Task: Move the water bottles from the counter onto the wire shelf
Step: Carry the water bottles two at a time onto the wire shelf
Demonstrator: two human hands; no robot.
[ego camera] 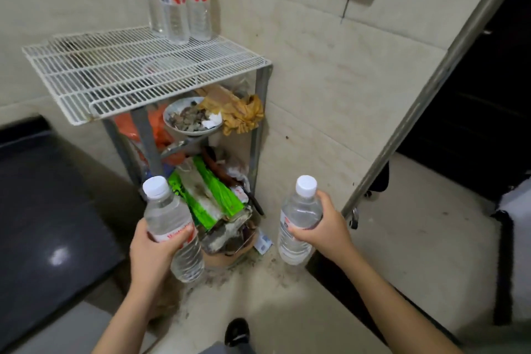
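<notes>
Head view: the left hand point(153, 250) is wrapped around the labelled middle of a clear bottle point(172, 227), which tilts with its white cap point(155, 187) up and to the left and its base down to the right. The right hand point(321, 228) grips a second bottle point(298, 221) at its upper body, fingers over the label, cap point(307, 185) on top; this one stands nearly upright. Both bottles are held in the air over the floor point(416, 238), well apart from each other and below the level of the shelf top. Ahead stands the wire shelf point(138, 72), a white grid on grey legs set against the tiled wall point(316, 66). Three more bottles point(178, 6) stand upright in a tight cluster at its back edge, toward the right rear corner; the rest of the grid is bare. On a lower tier sit a bowl of scraps point(191, 119) and a yellow cloth point(244, 112), with green packets point(207, 195) and clutter beneath. A dark counter point(43, 210) lies at the left, and a metal rail point(425, 100) slants across the right.
</notes>
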